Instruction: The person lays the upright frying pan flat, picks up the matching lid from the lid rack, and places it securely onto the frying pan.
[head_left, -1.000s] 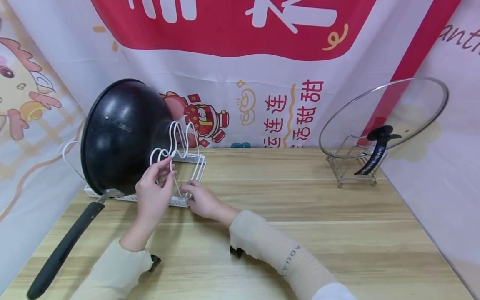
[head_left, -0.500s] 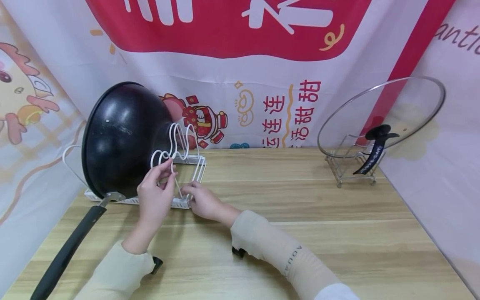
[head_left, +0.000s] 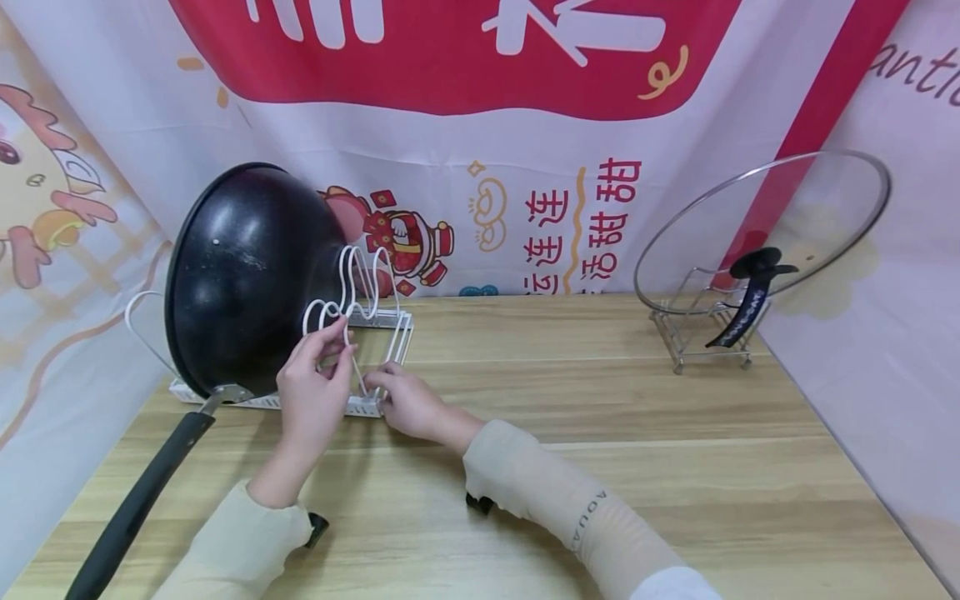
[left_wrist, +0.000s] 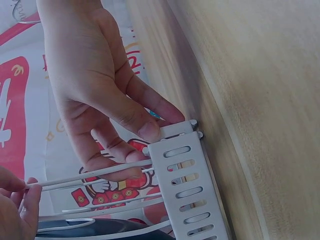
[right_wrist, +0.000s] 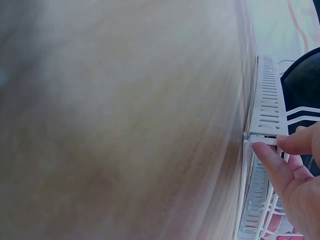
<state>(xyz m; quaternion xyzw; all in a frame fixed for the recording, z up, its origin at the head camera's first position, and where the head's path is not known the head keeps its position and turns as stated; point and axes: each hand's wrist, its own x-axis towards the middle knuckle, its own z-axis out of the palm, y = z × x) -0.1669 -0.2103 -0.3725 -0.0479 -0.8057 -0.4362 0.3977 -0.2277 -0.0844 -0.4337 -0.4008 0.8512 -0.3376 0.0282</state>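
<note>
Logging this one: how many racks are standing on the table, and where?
2. The white rack stands on the left of the table, bearing the black wok; the silvery wire rack stands at the back right, bearing the glass lid. No others show.

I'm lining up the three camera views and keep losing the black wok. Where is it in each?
Head: the black wok is left of centre, handle reaching the bottom edge.
Left wrist: wok partly visible at the bottom edge, left of centre.
Right wrist: wok partly visible at the right edge, mostly upper half.
Shared landmark: the white rack's slotted rail, the right hand at its end.
</note>
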